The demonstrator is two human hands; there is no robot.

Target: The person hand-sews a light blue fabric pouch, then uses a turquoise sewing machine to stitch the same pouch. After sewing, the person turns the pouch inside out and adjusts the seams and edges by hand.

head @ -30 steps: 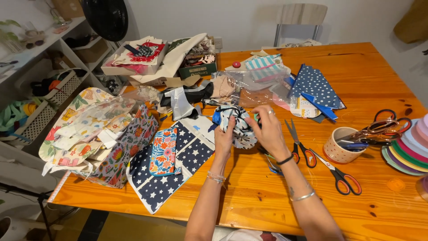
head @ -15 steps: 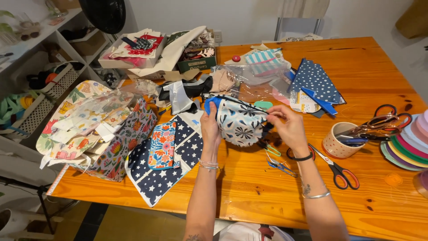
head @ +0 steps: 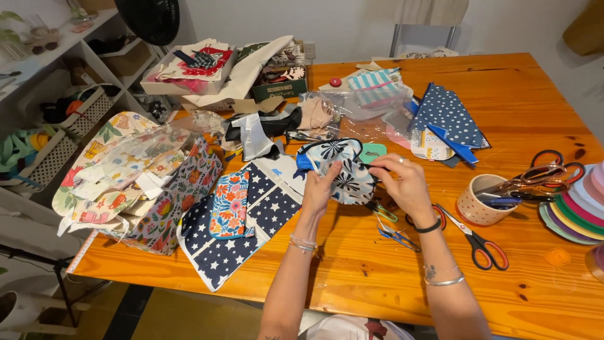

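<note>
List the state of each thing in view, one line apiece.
Floral pouch: lifted off the table, held in both hands.
Left hand: gripping the pouch.
Right hand: pinching the pouch's edge.
Red-handled scissors: flat, closed.
Speckled cup: upright, holding scissors.
Star fabric: spread flat.

A dark green box (head: 280,89), perhaps cardboard, and clear plastic bags (head: 352,113) lie mid-table.

Home sewing workroom. Wooden surface (head: 503,107) heaped with printed fabric pieces (head: 242,214), pouches. Cup of scissors (head: 481,200) near right edge, ribbon spools (head: 576,211) beside it. Shelves (head: 56,69) with baskets along left; fabric box (head: 189,69) at far-left corner.
</note>
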